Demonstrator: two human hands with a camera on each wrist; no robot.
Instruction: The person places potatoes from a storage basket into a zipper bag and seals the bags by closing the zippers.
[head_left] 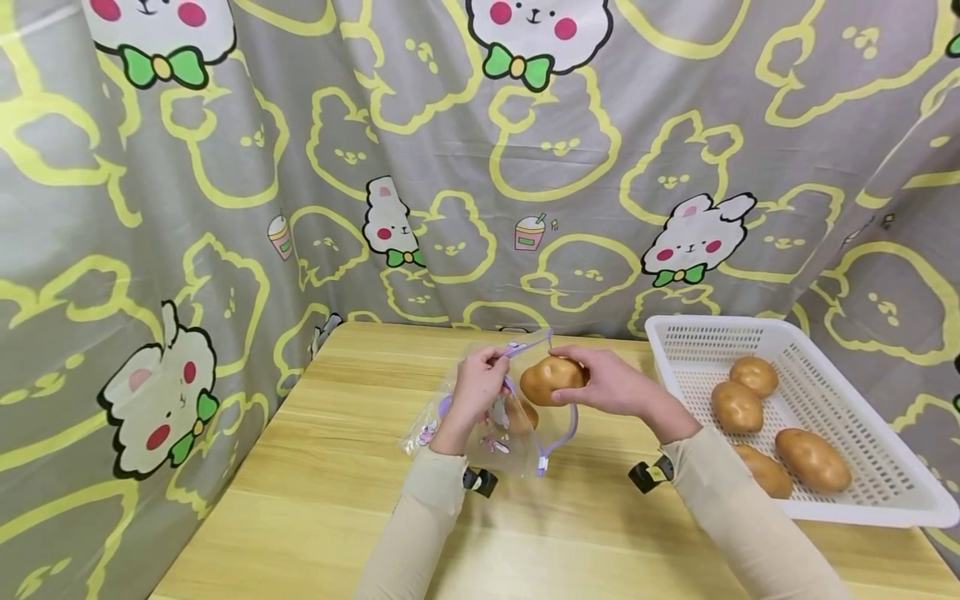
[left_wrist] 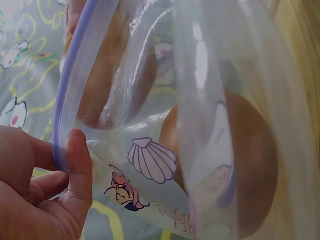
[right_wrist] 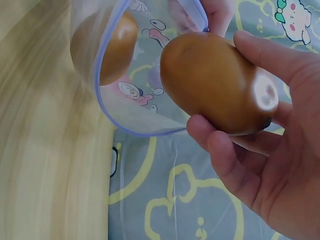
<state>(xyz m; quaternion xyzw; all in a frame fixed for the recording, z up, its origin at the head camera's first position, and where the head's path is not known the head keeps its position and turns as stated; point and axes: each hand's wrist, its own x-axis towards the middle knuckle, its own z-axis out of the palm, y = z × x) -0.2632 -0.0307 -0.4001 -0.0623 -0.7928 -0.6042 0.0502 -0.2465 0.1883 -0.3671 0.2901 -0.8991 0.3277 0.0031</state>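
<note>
My left hand pinches the purple-edged rim of a clear zip bag, printed with shells and cartoon figures. The bag's mouth gapes toward the right. In my right hand I grip a brown potato between thumb and fingers, right at that mouth. Another potato sits inside the bag, seen through the plastic. The white slider hangs at the bag's lower right corner.
A white plastic basket stands at the right of the wooden table, with several potatoes in it. A patterned grey curtain hangs behind and to the left. Each wrist wears a small black camera.
</note>
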